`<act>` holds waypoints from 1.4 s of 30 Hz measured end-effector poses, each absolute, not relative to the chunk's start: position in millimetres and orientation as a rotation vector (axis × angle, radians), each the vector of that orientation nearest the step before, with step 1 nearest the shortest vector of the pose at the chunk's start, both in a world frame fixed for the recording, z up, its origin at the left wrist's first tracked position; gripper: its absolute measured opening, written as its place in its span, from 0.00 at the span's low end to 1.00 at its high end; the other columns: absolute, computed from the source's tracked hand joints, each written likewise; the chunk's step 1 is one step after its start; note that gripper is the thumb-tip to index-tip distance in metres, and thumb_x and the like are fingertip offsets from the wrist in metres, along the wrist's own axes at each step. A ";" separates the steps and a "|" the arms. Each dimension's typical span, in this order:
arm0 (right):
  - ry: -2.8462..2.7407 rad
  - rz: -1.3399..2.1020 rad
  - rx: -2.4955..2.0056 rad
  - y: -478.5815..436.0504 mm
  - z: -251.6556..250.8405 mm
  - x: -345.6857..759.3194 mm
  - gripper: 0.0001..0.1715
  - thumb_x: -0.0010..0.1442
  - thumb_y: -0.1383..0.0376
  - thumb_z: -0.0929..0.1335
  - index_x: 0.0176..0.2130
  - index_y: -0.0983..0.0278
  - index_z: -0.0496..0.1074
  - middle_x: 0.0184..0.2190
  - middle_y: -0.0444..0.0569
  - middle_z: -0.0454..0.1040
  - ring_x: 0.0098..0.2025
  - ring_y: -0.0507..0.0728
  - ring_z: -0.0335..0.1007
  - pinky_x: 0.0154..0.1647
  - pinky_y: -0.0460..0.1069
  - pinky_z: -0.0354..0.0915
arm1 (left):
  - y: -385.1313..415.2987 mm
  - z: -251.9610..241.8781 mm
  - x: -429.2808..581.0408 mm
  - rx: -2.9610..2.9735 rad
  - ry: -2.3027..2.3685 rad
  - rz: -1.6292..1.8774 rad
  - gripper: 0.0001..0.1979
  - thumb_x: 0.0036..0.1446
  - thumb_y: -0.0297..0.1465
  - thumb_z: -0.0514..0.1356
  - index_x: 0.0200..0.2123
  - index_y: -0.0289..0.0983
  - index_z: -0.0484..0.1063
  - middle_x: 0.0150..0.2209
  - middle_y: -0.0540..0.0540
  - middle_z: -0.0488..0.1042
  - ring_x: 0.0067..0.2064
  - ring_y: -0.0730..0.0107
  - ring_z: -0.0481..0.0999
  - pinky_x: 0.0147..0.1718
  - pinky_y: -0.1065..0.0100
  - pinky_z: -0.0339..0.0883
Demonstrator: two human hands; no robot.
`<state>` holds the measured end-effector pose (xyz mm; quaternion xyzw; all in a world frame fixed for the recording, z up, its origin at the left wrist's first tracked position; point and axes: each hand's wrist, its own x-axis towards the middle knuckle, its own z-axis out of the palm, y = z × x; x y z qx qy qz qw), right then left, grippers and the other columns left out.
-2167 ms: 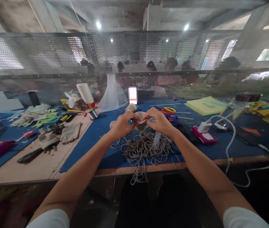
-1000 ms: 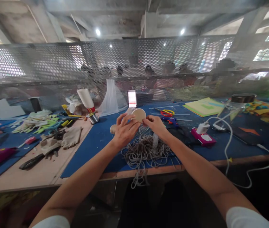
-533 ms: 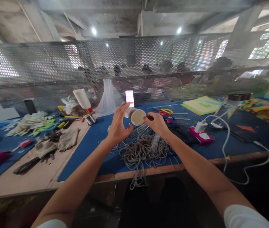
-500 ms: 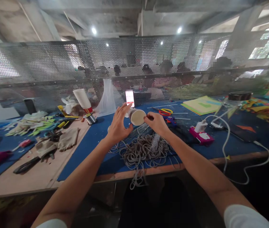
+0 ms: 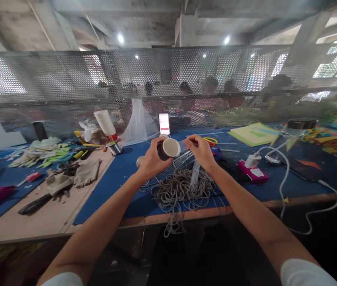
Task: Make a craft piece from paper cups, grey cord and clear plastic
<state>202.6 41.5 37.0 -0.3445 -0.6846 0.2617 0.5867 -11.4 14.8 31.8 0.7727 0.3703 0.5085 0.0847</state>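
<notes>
My left hand (image 5: 152,160) is wrapped round a small paper cup (image 5: 169,148) held on its side above the blue mat, its round pale end facing me. My right hand (image 5: 201,151) is closed in a pinch just right of the cup, gripping thin clear strands (image 5: 183,155) that run down to the left. Below both hands lies a tangled heap of grey cord (image 5: 183,188), with a white ribbed strip (image 5: 195,174) standing out of it.
A blue mat (image 5: 120,174) covers the table in front of me. Gloves and tools (image 5: 67,174) lie to the left, a tilted stack of cups (image 5: 105,123), a phone (image 5: 164,123), scissors (image 5: 211,140), a pink charger with white cable (image 5: 256,169), a jar (image 5: 296,133). Mesh screen behind, people beyond.
My left hand, spread open beside the cup half a second ago, has closed round it. My right hand has lifted slightly and now pulls the clear strands.
</notes>
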 end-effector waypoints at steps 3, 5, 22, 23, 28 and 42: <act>-1.550 0.735 -0.725 42.1 37.8 199.8 0.17 0.60 0.51 0.73 0.36 0.61 0.72 0.30 0.46 0.76 0.32 0.54 0.72 0.38 0.51 0.69 | 15.1 23.9 -5.1 2.260 1.062 1.542 0.38 0.48 0.32 0.73 0.60 0.41 0.60 0.57 0.37 0.71 0.55 0.54 0.76 0.52 0.51 0.74; -1.527 0.772 -0.705 42.6 37.3 198.7 0.17 0.57 0.52 0.74 0.37 0.61 0.73 0.32 0.47 0.77 0.32 0.55 0.73 0.39 0.52 0.70 | 13.7 22.4 -2.6 2.305 1.084 1.533 0.39 0.47 0.34 0.74 0.60 0.42 0.62 0.58 0.36 0.69 0.58 0.50 0.73 0.51 0.51 0.74; -1.755 0.131 -0.863 25.4 27.0 187.1 0.09 0.64 0.61 0.72 0.35 0.59 0.68 0.38 0.48 0.73 0.36 0.55 0.70 0.39 0.51 0.67 | 6.7 9.6 11.6 2.348 1.173 1.616 0.40 0.45 0.37 0.76 0.57 0.41 0.61 0.53 0.38 0.72 0.52 0.51 0.77 0.48 0.51 0.73; -1.756 0.128 -0.887 26.0 26.2 187.4 0.09 0.64 0.61 0.71 0.35 0.59 0.68 0.37 0.48 0.73 0.36 0.55 0.71 0.39 0.51 0.67 | 5.9 9.6 12.1 2.349 1.172 1.616 0.40 0.45 0.37 0.76 0.57 0.41 0.61 0.53 0.38 0.72 0.52 0.51 0.77 0.48 0.51 0.73; -1.767 0.103 -0.972 25.4 24.4 188.9 0.07 0.65 0.61 0.70 0.36 0.60 0.68 0.35 0.48 0.76 0.36 0.57 0.72 0.39 0.51 0.66 | 3.4 8.6 14.1 2.302 1.211 1.565 0.39 0.45 0.36 0.76 0.57 0.41 0.61 0.54 0.37 0.72 0.52 0.50 0.77 0.48 0.49 0.73; -1.914 0.037 -0.971 23.2 29.0 195.0 0.08 0.67 0.61 0.69 0.36 0.60 0.67 0.34 0.47 0.75 0.37 0.57 0.72 0.39 0.50 0.62 | -1.9 29.4 7.0 1.846 1.090 1.409 0.17 0.61 0.41 0.63 0.50 0.38 0.78 0.49 0.42 0.81 0.49 0.59 0.81 0.48 0.60 0.76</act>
